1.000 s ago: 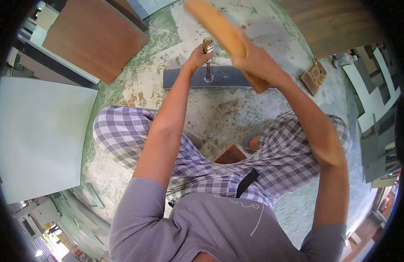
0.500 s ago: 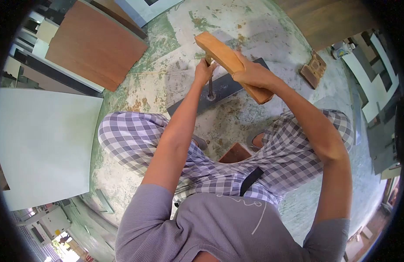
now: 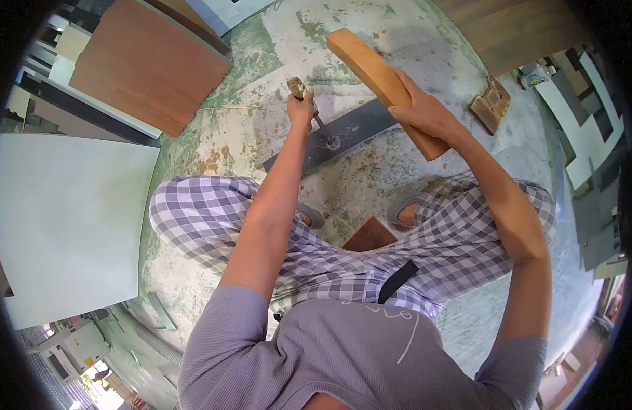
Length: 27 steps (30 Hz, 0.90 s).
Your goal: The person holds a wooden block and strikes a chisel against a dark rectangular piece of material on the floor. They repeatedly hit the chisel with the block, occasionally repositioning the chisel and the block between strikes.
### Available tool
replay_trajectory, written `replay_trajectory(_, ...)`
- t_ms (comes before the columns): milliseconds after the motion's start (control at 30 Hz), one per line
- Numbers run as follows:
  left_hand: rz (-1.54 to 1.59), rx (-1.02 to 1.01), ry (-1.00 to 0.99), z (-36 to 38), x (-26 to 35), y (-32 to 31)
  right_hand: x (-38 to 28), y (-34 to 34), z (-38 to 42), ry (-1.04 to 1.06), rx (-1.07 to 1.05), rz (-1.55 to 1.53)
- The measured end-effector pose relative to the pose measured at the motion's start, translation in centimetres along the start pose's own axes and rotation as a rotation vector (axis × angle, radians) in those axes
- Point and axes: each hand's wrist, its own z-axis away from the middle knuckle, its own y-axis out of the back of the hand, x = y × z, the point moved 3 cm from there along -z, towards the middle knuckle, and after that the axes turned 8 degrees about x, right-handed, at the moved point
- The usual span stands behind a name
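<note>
A dark grey board (image 3: 357, 133) lies across the floor in front of my feet, with pale chips round a cut spot. My left hand (image 3: 301, 111) is wrapped round the handle of a chisel (image 3: 322, 128), which leans with its tip at that spot. In my right hand (image 3: 428, 115) is a thick wooden block (image 3: 367, 60), gripped near its lower end and raised above the board's right part. The block and the chisel handle are apart.
A small brown wooden piece (image 3: 490, 104) lies right of the board. Between my feet is a reddish-brown block (image 3: 369, 236). Brown panels (image 3: 148, 65) and a pale panel (image 3: 73, 225) stand at the left. White cut panels (image 3: 575, 130) lie at the far right.
The wooden block has moved up and right, away from the chisel handle. My left hand has shifted left, and the chisel now tilts to the left with its tip still on the board.
</note>
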Motion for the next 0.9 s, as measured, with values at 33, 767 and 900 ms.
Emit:
replay_trajectory(33, 0.002, 0.002, 0.002, 0.4, 0.1, 0.1, 0.2, 0.1, 0.0, 0.001, -0.002, 0.003)
replay_trajectory(767, 0.152, -0.276, -0.295, 5.0, 9.0, -3.4, 1.1, 1.4, 0.2, -0.033, 0.075, 0.011)
replay_trajectory(900, 0.010, -0.492, -0.324, 6.6, 8.6, -5.1, 1.2, 1.7, 0.2, 0.014, 0.121, -0.020)
